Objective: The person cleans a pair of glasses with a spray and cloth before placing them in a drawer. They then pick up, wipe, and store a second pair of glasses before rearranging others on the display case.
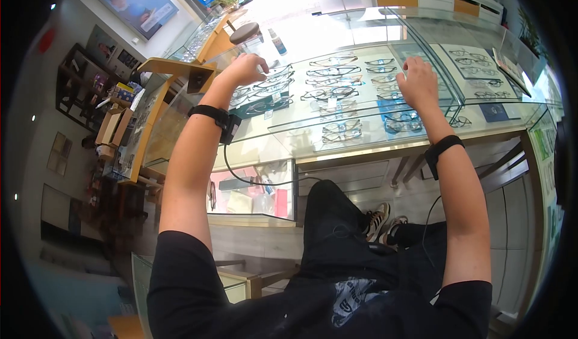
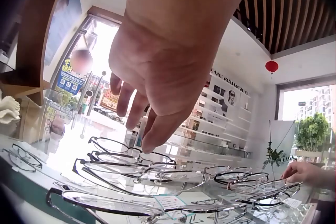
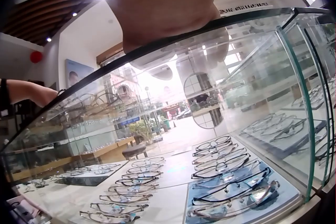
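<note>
My left hand (image 1: 247,69) is over the left end of several eyeglasses (image 1: 272,83), its fingers bent loosely with nothing visible in them. In the left wrist view, that hand (image 2: 163,71) hangs palm-side to the camera, its thumb tip close to a thin-rimmed pair (image 2: 131,153); whether they touch, I cannot tell. My right hand (image 1: 419,83) is at the glass top of the showcase, fingers slightly bent and holding nothing visible. Its fingers are blurred behind the glass edge (image 3: 173,37) in the right wrist view. Rows of glasses (image 3: 218,166) lie below the glass.
A spray bottle (image 1: 277,42) stands beyond the left hand, near a round stool (image 1: 244,33). More glasses lie on a tray (image 1: 475,62) in the right-hand section. Cables run from both wrist straps. A lower drawer (image 1: 256,194) holds pink and white items.
</note>
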Available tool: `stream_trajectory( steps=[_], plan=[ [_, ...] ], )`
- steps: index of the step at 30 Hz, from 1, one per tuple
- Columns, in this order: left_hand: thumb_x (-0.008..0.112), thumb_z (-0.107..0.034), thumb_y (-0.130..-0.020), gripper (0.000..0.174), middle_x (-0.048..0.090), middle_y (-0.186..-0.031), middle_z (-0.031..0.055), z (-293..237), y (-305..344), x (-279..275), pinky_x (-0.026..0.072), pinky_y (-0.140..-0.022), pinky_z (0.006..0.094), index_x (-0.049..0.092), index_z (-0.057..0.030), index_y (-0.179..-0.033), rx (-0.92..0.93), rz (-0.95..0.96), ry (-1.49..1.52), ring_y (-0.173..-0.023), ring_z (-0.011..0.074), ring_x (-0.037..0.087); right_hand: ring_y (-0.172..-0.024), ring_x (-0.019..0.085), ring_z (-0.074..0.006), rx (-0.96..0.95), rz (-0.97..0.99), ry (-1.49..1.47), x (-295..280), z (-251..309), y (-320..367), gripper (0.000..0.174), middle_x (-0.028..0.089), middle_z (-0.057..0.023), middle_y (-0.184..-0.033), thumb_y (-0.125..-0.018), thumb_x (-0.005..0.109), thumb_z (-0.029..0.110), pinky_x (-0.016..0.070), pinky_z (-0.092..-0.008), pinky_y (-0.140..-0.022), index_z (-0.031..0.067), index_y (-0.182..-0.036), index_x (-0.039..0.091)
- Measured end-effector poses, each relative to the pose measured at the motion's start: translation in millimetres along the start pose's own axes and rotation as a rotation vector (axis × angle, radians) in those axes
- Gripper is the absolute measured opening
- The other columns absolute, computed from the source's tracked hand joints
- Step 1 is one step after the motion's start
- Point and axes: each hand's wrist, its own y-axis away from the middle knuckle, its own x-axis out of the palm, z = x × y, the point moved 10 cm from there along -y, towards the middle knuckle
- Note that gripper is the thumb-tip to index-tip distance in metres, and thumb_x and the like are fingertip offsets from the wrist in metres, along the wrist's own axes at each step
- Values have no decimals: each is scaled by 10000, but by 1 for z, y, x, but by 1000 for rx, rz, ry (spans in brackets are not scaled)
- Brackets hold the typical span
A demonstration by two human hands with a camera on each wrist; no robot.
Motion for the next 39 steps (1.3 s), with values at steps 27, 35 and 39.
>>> stream_trajectory(
  steps=[27,35,39],
  plan=[
    [718,-338,-937,367,673,-672,-13,-252,177,-120,428,-613,260,746,-15,-764,190,-666,1073,-647,55,541,-1095,628,-336,-58,9,16,11,-7,-5,280,665,-127,-1164,-908,611,314,502,-500,-926,75,-1041,672],
    [691,-218,-967,193,722,-922,20,-134,268,-3,478,-865,298,722,-29,-988,-289,-863,962,-909,123,655,-1120,625,-347,-55,27,23,16,-9,-8,328,668,-128,-1192,-897,610,328,504,-500,-947,79,-1095,688],
    [709,-211,-894,651,307,-1563,291,-76,375,63,198,-1204,568,436,-53,-1464,-807,-1115,292,-1474,449,270,-1137,618,-355,-56,29,28,18,-10,-8,373,662,-138,-1224,-894,605,355,500,-495,-967,75,-1125,690]
  ],
)
